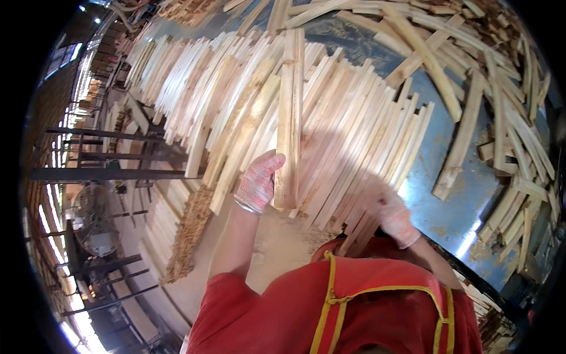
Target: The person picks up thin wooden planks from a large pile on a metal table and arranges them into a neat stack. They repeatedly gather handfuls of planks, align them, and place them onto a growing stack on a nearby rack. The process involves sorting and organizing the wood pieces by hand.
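Left hand (pixel 259 182), pale-gloved, grasps near end of long, straight, pale-yellow wooden strip (pixel 289 118); long axis forward from grip. Right hand (pixel 389 211) farther rightward, blurred; grasp indeterminable.

Two hands (pixel 259 182), one fan (pixel 95 215)

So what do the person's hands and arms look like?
The left hand wears a pinkish-white glove with a pale cuff. The right hand looks gloved in similar colours, but it's blurry. Both forearms are bare, and the left sleeve is short and red.
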### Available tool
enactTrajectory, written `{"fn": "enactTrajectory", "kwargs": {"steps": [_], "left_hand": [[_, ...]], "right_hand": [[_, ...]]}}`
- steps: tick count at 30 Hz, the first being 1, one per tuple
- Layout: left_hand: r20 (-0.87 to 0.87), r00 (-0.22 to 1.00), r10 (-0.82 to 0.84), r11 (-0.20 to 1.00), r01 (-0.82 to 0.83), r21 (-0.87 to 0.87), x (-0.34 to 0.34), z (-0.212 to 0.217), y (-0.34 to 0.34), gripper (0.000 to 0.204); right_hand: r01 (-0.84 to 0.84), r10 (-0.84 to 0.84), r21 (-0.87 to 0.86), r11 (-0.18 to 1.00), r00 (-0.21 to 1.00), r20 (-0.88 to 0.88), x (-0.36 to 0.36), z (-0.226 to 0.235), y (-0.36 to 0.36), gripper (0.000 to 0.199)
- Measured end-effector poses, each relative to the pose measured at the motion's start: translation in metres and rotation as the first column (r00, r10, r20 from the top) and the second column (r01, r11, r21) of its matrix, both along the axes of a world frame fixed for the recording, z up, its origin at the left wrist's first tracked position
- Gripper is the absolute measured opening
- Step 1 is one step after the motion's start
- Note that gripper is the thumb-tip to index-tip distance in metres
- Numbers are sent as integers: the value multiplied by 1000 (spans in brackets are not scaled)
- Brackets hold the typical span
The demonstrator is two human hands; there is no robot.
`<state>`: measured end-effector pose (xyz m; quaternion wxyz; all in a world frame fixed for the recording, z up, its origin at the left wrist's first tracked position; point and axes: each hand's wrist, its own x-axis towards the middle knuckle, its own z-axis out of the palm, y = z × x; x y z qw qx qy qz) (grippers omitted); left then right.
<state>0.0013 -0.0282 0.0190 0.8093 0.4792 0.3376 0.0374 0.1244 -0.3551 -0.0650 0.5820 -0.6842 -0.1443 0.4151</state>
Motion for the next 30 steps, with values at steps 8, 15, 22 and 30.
{"fn": "enactTrajectory", "kwargs": {"steps": [8, 15, 22, 30], "left_hand": [[84, 996, -17, 982, 32, -184, 30, -10, -58, 25], [107, 993, -56, 979, 75, -188, 52, -37, -90, 18], [-96, 991, 89, 995, -93, -34, 106, -25, -160, 36], [380, 914, -146, 742, 355, -569, 113, -66, -158, 62]], "right_hand": [[-186, 203, 113, 976, 966, -162, -31, 24, 42, 74], [-126, 196, 217, 968, 920, -339, -18, 54, 41, 40], [-160, 218, -306, 939, 962, 166, 3, 72, 16, 34], [212, -210, 52, 976, 977, -41, 32, 56, -31, 37]]}}
